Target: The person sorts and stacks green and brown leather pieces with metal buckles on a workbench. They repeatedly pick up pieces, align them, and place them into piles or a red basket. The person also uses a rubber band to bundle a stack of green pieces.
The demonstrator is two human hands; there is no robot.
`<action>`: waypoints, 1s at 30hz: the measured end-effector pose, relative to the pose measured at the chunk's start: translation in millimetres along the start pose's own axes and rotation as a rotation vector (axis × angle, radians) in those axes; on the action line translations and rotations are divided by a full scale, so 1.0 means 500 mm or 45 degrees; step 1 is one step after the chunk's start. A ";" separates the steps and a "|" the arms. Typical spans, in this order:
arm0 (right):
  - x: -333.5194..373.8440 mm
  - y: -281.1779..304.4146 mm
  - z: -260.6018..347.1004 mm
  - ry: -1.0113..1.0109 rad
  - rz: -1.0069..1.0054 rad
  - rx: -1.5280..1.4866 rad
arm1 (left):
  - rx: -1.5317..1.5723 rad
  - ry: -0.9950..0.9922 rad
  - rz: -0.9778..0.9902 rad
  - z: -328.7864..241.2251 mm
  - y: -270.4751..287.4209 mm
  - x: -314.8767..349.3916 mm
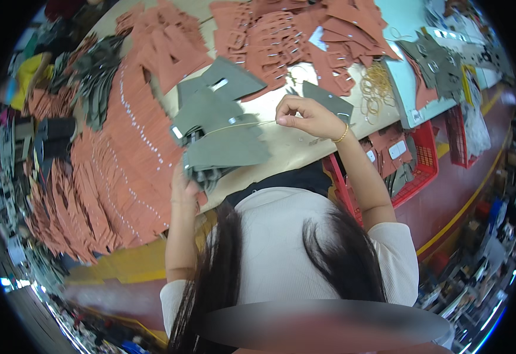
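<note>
A bundle of grey-green cut pieces (225, 154) hangs over the table's near edge in front of me. My left hand (184, 187), slightly blurred, grips its lower left side, with some fingers hidden by the pieces. A thin yellow rubber band (243, 124) runs from the bundle's left end, stretched across its top. My right hand (308, 118) pinches the other end of that band between thumb and fingertips. More grey-green pieces (225, 79) lie just beyond the bundle, and another grey-green piece (327, 100) is behind my right hand.
Yellow rubber bands (377, 88) lie heaped on the table (305, 147) at right. Rust-orange pieces (122, 171) cover the left side, and buckle-shaped orange pieces (270, 44) lie at the back. A red crate (426, 156) with pieces stands below the right edge, near a pale-blue surface (408, 74).
</note>
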State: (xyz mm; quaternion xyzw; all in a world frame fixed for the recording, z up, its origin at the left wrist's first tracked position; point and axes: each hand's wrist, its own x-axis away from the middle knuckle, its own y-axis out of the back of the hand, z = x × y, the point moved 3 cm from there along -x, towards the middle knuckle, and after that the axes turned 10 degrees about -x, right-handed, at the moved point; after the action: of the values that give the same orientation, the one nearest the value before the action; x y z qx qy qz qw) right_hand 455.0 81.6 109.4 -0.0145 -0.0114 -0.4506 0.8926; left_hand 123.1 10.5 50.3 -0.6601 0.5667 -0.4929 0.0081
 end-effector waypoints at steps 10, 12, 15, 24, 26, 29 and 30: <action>-0.014 -0.068 -0.078 -0.015 -0.227 -0.440 | -0.127 -0.243 0.177 0.075 0.014 -0.042; -0.002 -0.063 -0.074 -0.059 -0.220 -0.493 | -0.092 -0.284 0.213 0.063 0.006 -0.043; -0.003 -0.070 -0.051 -0.032 -0.377 -0.504 | -0.045 -0.288 0.247 0.048 -0.002 -0.028; -0.072 -0.117 0.075 0.443 -0.031 0.078 | 0.053 -0.212 0.260 0.075 -0.010 -0.003; -0.073 -0.096 0.073 0.462 0.045 0.064 | 0.081 -0.203 0.236 0.078 -0.002 0.012; -0.034 -0.049 0.049 0.243 0.017 -0.150 | 0.102 -0.219 0.185 0.077 0.016 0.042; -0.024 -0.037 0.037 0.148 0.012 -0.225 | 0.118 -0.227 0.171 0.078 0.021 0.052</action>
State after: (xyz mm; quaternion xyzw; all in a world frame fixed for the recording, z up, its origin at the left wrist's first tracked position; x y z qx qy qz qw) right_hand 432.7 80.8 127.5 -0.0672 0.0804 -0.4455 0.8891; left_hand 137.4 -34.1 40.8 -0.6608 0.5832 -0.4564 0.1221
